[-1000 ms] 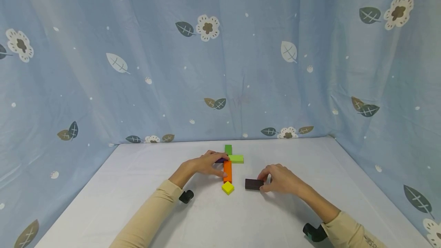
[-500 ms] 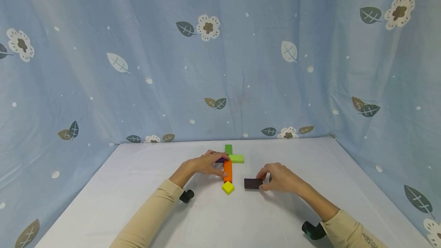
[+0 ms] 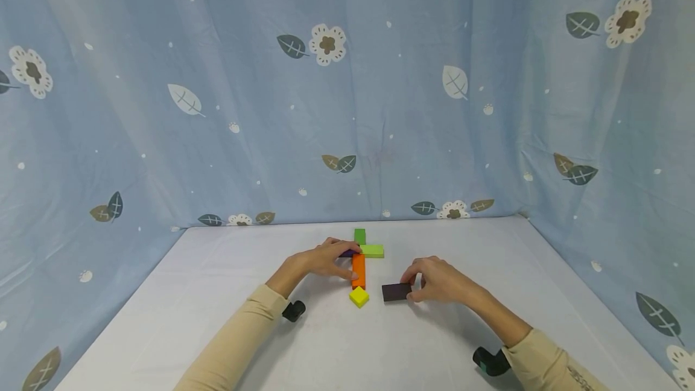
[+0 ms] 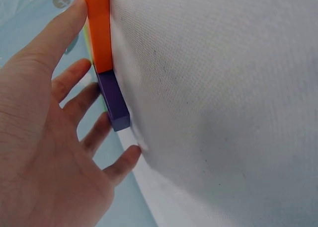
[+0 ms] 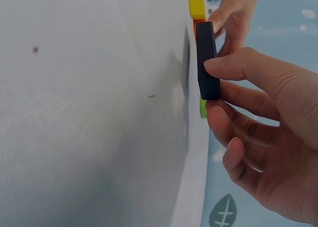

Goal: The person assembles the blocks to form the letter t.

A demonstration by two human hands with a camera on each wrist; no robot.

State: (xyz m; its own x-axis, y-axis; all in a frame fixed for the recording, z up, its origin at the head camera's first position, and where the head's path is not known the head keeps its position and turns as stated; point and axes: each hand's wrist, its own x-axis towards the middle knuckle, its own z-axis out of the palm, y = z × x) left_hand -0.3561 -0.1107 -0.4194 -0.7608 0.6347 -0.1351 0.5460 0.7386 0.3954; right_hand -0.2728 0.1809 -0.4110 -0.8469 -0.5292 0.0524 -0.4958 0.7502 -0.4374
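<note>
Right hand (image 3: pixel 441 281) pinches the dark brown block (image 3: pixel 396 292) between thumb and fingers, the block flat on the table (image 3: pixel 217 318) just right of the yellow block (image 3: pixel 359 296). Left hand (image 3: pixel 324 260), fingers relaxed, rests against the orange block (image 3: pixel 358 270) and purple block (image 4: pixel 114 101); the two hands are apart.

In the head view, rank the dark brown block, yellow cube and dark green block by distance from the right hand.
1. Dark brown rectangular block, pinched by the right hand.
2. Small yellow cube, further left.
3. Dark green block, at the far end.
</note>
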